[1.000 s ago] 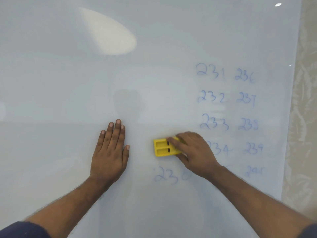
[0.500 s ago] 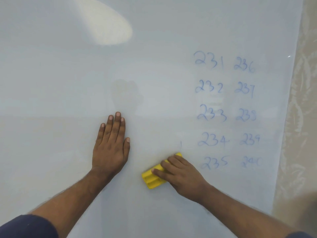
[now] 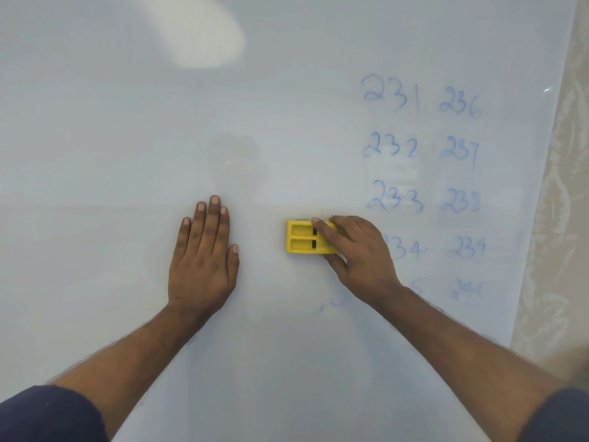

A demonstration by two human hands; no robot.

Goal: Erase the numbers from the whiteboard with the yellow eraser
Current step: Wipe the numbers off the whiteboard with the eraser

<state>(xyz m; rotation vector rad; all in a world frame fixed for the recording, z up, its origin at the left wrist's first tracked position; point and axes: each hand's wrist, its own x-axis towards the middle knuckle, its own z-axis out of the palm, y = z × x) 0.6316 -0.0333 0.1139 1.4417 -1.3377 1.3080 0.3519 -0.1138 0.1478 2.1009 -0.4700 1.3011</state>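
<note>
The eraser (image 3: 307, 236) lies flat on the board (image 3: 127, 122), mid-height, just left of the blue numbers (image 3: 424, 173) written near the right edge. The right hand (image 3: 360, 256) grips its right end, fingers closed over it, covering part of "234". The left hand (image 3: 204, 253) rests flat, fingers extended, left of the eraser.

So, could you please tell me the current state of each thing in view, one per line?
Yellow plastic eraser: flat against the board, gripped by the right hand.
Right hand: closed on the eraser, hiding part of 234.
Left hand: open, palm flat on the board, holding nothing.
White glossy whiteboard: left part wiped, faint smudges.
Blue handwritten numbers: two columns, mostly unerased.
</note>
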